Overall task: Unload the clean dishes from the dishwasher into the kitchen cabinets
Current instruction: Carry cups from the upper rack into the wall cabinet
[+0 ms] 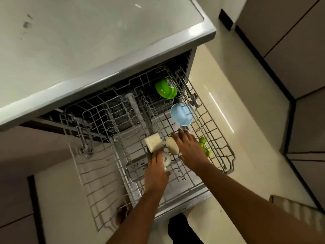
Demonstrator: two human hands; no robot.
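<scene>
Now left hand (155,170) grips round white cup (166,159); wire rack (216,136).

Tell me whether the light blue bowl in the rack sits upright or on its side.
On its side: the light blue plastic bowl stands on edge between the wire rack's tines, its opening facing sideways.

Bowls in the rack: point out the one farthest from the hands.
The green bowl at the back of the rack, close under the counter. The blue bowl sits nearer, just beyond the right hand.
</scene>
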